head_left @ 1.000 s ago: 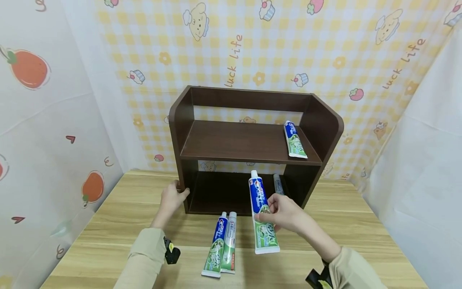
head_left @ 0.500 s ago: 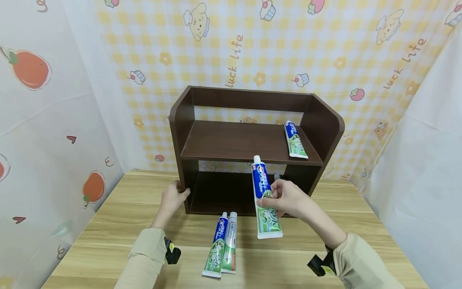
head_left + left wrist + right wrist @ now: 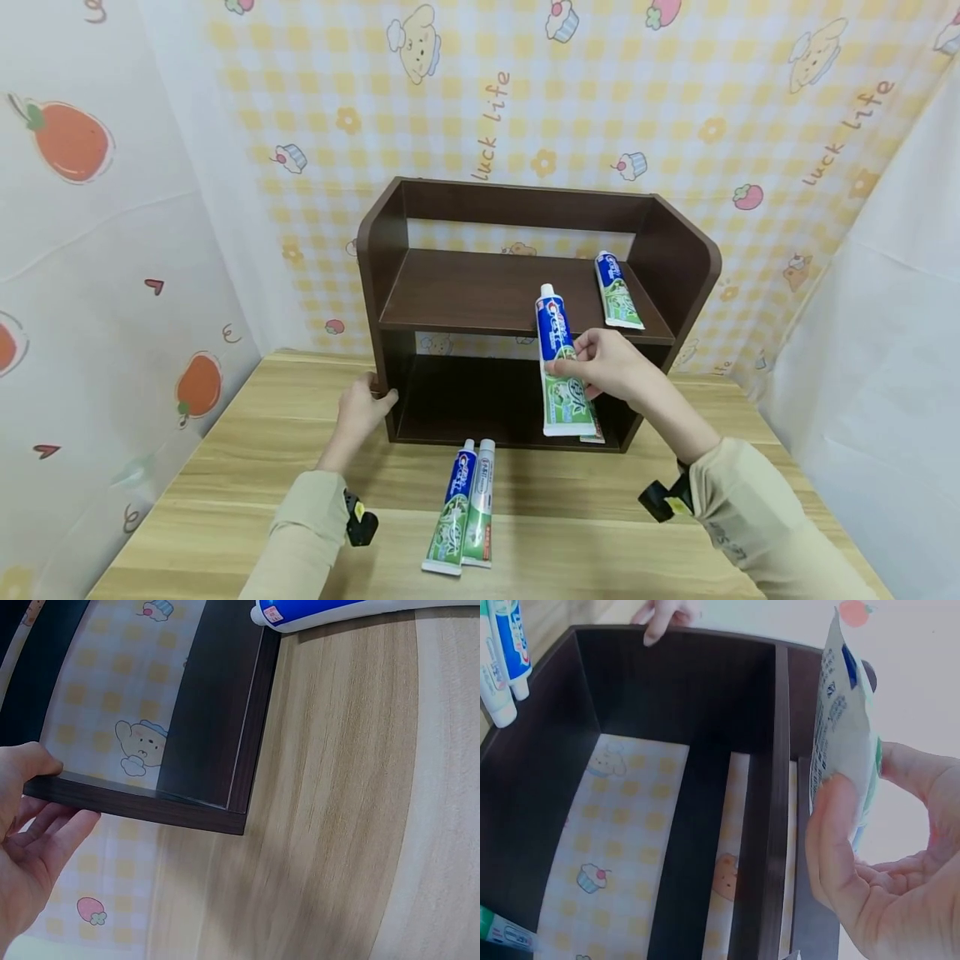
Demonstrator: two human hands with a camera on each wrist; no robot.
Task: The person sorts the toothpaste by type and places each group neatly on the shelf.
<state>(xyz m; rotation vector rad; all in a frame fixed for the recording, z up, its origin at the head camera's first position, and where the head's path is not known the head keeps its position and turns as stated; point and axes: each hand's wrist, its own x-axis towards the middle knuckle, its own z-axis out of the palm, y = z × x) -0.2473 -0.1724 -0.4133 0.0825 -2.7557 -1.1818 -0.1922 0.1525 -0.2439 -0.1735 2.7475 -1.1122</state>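
Toothpaste (image 3: 555, 342), pinched in the right hand (image 3: 613, 367), has risen in front of the upper shelf (image 3: 472, 290), not yet set down; the left hand (image 3: 362, 413) grips the rack (image 3: 386, 250).

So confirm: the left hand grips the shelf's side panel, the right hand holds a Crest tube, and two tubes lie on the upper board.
Wrong count: the head view shows only one tube on the upper board. The left hand grips the side panel; the right hand holds a Crest tube.
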